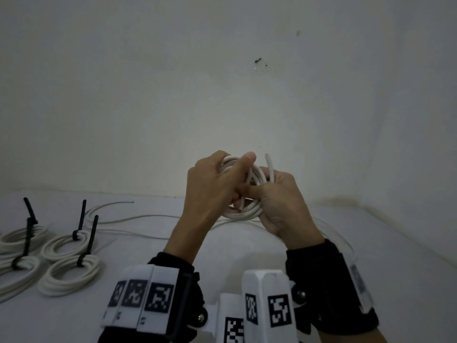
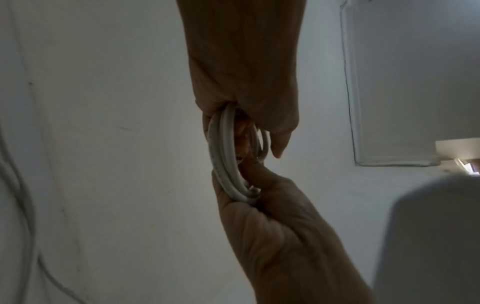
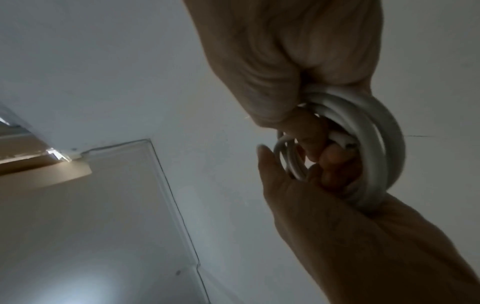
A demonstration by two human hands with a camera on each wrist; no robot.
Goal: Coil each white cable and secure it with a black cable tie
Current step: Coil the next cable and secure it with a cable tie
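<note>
I hold a white cable coil (image 1: pixel 247 214) in the air above the table, between both hands. My left hand (image 1: pixel 222 179) grips its upper left side, with the thumb lying across the loops. My right hand (image 1: pixel 274 194) grips the right side, and the cable's free end (image 1: pixel 269 167) sticks up beside its fingers. In the left wrist view the coil (image 2: pixel 223 156) runs from my left hand (image 2: pixel 246 82) down into my right hand (image 2: pixel 272 226). In the right wrist view my right hand (image 3: pixel 285 61) and left hand (image 3: pixel 324 216) wrap the coil (image 3: pixel 374 144). No black tie shows on this coil.
Several coiled white cables (image 1: pixel 69 276) lie at the table's left, each bound with a black cable tie (image 1: pixel 82 258) whose tail stands up. Loose white cables (image 1: pixel 138 216) trail across the white table (image 1: pixel 247 253) behind and under my hands. A pale wall (image 1: pixel 222 95) rises close behind.
</note>
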